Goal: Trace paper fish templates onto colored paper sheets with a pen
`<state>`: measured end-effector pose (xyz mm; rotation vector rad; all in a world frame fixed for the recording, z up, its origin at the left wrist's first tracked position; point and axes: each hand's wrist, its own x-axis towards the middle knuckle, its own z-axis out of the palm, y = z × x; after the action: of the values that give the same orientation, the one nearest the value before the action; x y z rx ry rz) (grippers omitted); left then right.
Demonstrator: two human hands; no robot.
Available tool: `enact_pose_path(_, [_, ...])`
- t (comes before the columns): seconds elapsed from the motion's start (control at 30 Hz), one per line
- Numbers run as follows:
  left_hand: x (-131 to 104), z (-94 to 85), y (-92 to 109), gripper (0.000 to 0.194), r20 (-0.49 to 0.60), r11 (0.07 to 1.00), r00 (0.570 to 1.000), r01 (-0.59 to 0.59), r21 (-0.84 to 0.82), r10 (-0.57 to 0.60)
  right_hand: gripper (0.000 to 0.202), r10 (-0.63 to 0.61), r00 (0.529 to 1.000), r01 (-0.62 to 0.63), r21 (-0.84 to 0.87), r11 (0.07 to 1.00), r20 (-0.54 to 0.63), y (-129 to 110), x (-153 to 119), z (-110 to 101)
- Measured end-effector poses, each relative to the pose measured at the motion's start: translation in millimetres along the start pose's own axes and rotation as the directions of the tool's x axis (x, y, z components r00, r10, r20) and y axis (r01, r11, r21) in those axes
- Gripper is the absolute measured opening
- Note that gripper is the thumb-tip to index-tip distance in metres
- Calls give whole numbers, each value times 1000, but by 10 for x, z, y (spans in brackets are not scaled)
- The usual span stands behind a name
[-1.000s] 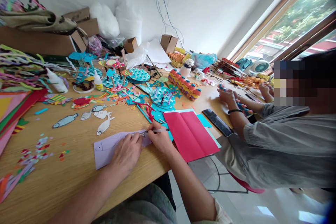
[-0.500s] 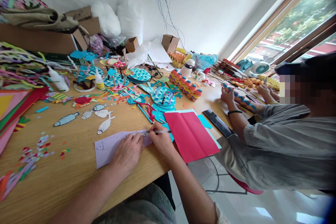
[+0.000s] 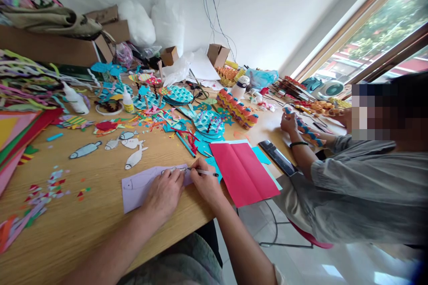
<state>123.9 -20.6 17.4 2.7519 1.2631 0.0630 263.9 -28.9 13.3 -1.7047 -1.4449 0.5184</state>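
Observation:
A strip of purple paper (image 3: pixel 135 191) lies near the table's front edge, with a fish outline drawn at its left end and more dark lines near its right end. My left hand (image 3: pixel 166 190) rests flat on it, fingers spread a little and pressing it down. In my right hand (image 3: pixel 204 181) a pen (image 3: pixel 211 173) is pinched, its tip at the right part of the purple paper. Several cut-out paper fish (image 3: pixel 134 157) lie behind the strip. Right of my right hand is a creased red sheet (image 3: pixel 244 173) on top of light blue paper.
Paper scraps, glue bottles (image 3: pixel 128 101) and turquoise paper crafts (image 3: pixel 209 123) spread behind my hands. Coloured sheets (image 3: pixel 20 136) lie at the left. A black phone (image 3: pixel 277 156) is near the right edge. A person (image 3: pixel 364 187) at the right holds a coloured craft piece.
The pen in my right hand has tilted, its rear end lower. My left hand stays on the purple paper. The person at the right has shifted both hands slightly, and the view has moved a little.

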Motion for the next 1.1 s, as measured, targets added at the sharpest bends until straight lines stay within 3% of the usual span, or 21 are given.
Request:
enact_pose_path(0.4, [0,-44,8,32,29,999,1000,7,-39,-6,11,-28,999,30,-62,998,27,-71,-90,15])
enact_pose_path(0.7, [-6,-16,-5,31,0,1000,1000,1,-31,-1,8,2,1000,1,88,996,-23,-30,-60,1])
enact_pose_path(1.1, [-11,-5,-7,31,5,999,1000,-5,-32,5,7,-12,1000,12,37,999,-8,-24,-82,25])
